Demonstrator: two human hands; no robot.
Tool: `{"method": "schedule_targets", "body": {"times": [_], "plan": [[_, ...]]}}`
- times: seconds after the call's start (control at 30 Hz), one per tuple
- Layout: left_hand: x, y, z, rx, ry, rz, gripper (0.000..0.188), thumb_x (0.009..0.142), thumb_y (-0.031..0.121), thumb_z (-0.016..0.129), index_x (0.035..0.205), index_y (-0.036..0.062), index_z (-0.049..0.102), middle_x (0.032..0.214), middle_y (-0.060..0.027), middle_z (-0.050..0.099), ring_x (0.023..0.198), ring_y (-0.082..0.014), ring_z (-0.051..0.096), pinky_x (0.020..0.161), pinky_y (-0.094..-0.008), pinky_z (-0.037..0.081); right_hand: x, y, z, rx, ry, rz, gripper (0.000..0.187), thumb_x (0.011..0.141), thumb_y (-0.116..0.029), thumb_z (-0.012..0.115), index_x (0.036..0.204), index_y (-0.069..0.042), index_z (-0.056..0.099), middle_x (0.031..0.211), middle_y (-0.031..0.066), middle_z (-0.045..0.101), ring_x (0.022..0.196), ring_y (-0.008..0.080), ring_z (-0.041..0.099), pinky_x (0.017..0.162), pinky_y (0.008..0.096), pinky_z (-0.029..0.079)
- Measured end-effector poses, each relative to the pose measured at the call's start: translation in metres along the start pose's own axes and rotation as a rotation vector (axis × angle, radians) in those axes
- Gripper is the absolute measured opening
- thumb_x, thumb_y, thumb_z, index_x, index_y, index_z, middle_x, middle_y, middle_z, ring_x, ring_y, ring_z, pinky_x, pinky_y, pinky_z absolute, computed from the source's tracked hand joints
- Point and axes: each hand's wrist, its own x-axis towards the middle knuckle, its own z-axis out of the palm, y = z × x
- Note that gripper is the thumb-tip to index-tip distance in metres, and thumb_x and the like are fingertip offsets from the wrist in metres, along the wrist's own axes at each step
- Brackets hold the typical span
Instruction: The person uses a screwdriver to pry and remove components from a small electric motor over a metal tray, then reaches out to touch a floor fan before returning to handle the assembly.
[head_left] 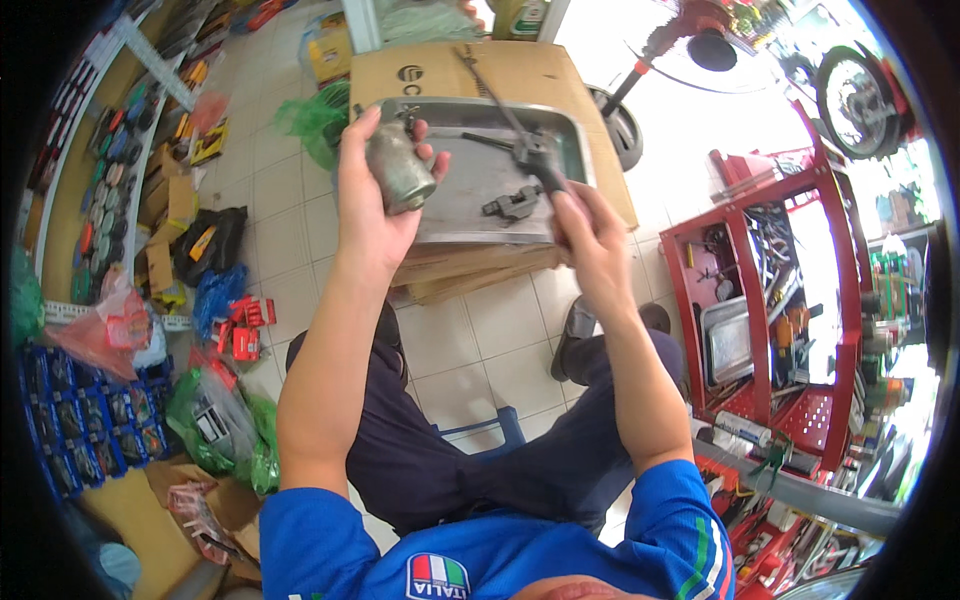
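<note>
In my left hand [385, 190] is a worn grey metal cylinder [398, 172], shaped like a small motor housing. The fingers wrap round it, above the left side of a shallow metal tray [450, 240]. My right hand [595, 235], partly blurred, is closed on the dark handle of a tool [537, 160] at the tray's right side. A long thin dark rod reaches up and left from the tool's head; its exact kind is unclear. Below that head, a dark metal part [515, 204] lies in the tray.
The tray rests on a cardboard box [590, 140] in front of my knees. At the right stands a red tool rack [745, 260] full of tools. Plastic bags [215, 415], blue parts bins [85, 425] and shelves line the left. A wheel [855, 100] is at the far right.
</note>
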Motion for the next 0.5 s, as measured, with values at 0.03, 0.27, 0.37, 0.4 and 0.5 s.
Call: {"method": "schedule_targets", "body": {"times": [0.03,0.27,0.37,0.4,0.5], "plan": [[0.005,0.005,-0.011,-0.041,-0.005,-0.05,0.039,0.094,0.039,0.068,0.112,0.0051,0.059,0.101,-0.0103,0.065,0.077,-0.0151,0.063,0.075,-0.0335,0.057,-0.004,0.0,-0.003,-0.006,0.014,-0.023,0.037,0.099,-0.026,0.066,0.125,0.0,0.065,0.075,-0.0027,0.057,0.06,0.004,0.049,0.053,0.0216,0.044],[0.0,0.019,-0.022,-0.147,0.07,-0.005,0.046,0.095,0.043,0.066,0.115,0.0037,0.055,0.101,-0.0124,0.064,0.08,-0.019,0.064,0.071,-0.0342,0.056,-0.03,0.003,-0.003,-0.304,-0.08,-0.211,0.032,0.092,-0.017,0.074,0.117,0.001,0.068,0.094,0.0075,0.074,0.073,0.0099,0.062,0.07,0.0242,0.05],[-0.002,0.02,-0.02,-0.108,0.114,0.059,0.048,0.097,0.046,0.06,0.115,0.0027,0.056,0.104,-0.0132,0.064,0.083,-0.0201,0.063,0.077,-0.036,0.054,-0.033,0.007,0.008,-0.358,-0.113,-0.323,0.031,0.089,-0.014,0.076,0.115,0.001,0.067,0.095,0.012,0.075,0.08,0.0147,0.069,0.077,0.0266,0.052],[-0.002,0.02,-0.02,-0.091,0.111,0.065,0.048,0.097,0.047,0.059,0.116,0.0025,0.056,0.104,-0.0132,0.064,0.084,-0.02,0.063,0.078,-0.036,0.054,-0.034,0.008,0.011,-0.363,-0.116,-0.326,0.031,0.089,-0.014,0.076,0.115,0.001,0.067,0.096,0.0122,0.075,0.08,0.015,0.069,0.077,0.0267,0.052],[-0.005,0.018,-0.018,-0.084,0.114,0.085,0.05,0.097,0.048,0.058,0.116,0.0021,0.057,0.104,-0.0137,0.064,0.085,-0.0203,0.063,0.08,-0.0358,0.053,-0.035,0.011,0.014,-0.379,-0.118,-0.361,0.032,0.089,-0.014,0.077,0.115,0.001,0.067,0.098,0.0132,0.075,0.082,0.0162,0.07,0.078,0.0273,0.053]]}}
